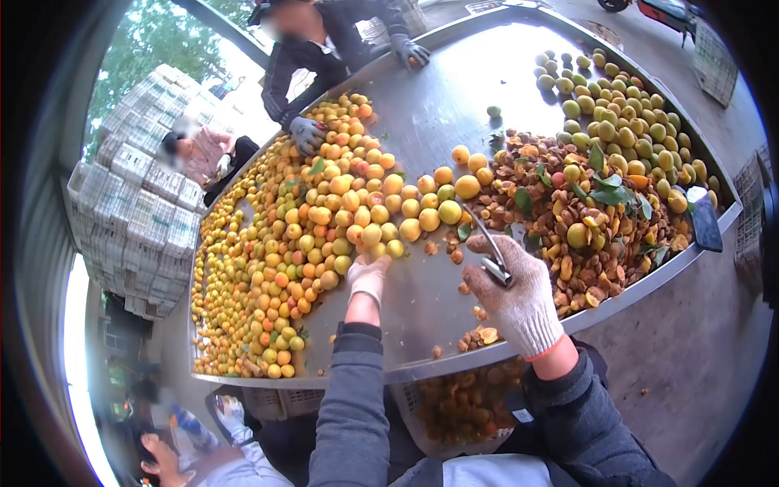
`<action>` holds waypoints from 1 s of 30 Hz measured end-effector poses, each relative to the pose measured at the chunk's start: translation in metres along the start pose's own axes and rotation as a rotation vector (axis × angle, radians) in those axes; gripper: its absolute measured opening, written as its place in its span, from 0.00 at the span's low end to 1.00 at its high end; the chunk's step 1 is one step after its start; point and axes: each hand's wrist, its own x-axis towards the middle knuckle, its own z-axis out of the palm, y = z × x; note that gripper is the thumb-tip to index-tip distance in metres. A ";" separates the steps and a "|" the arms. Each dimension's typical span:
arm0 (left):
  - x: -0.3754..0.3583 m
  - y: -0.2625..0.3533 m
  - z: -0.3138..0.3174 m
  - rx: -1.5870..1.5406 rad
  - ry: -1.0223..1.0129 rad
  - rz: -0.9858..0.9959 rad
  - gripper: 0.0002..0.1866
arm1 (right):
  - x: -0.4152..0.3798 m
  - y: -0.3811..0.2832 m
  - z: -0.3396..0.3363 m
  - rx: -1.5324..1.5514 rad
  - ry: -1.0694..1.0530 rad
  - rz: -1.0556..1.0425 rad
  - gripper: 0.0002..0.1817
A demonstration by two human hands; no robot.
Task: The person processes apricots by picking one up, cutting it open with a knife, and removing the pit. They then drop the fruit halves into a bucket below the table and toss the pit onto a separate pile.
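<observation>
My left hand (pixel 369 277), in a white glove, reaches into the near edge of a heap of yellow and orange apricots (pixel 324 215). Its fingertips are right against the fruit and partly hidden, so I cannot tell whether they grip one. A stained knit glove covers my right hand (pixel 519 296), which is closed around a small knife (pixel 494 253). The thin metal blade points up and left toward a greenish-yellow apricot (pixel 449 213). Right of the knife lies a mound of brown pits and split fruit (pixel 600 243) with green leaves.
The metal table (pixel 438 89) has a raised rim. Greener fruit (pixel 625 122) lies at its far right, and a phone (pixel 704 223) rests on the right edge. Across the table, a person's gloved hand (pixel 307 135) touches the heap. Below the front edge stands a crate of fruit pieces (pixel 466 402).
</observation>
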 end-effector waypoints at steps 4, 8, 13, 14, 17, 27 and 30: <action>0.018 -0.004 0.020 0.173 -0.061 0.188 0.32 | 0.003 -0.001 0.001 -0.006 -0.030 -0.005 0.15; 0.008 -0.003 0.013 0.184 -0.104 0.090 0.25 | 0.001 -0.003 0.015 -0.079 -0.035 -0.030 0.15; -0.001 -0.018 0.003 0.183 -0.130 0.047 0.24 | -0.008 -0.003 0.027 -0.038 -0.075 0.045 0.16; 0.001 -0.019 0.006 0.177 -0.136 0.050 0.24 | -0.010 -0.007 0.029 -0.029 -0.084 0.060 0.16; 0.000 -0.003 0.017 0.249 -0.136 0.135 0.26 | -0.012 -0.008 0.030 -0.043 -0.122 0.057 0.16; -0.063 0.037 -0.009 -0.601 -0.433 0.052 0.24 | -0.005 0.005 0.040 0.160 -0.163 0.218 0.12; -0.088 0.037 -0.026 -1.066 -0.666 -0.024 0.22 | -0.011 0.004 0.049 0.091 -0.205 0.133 0.09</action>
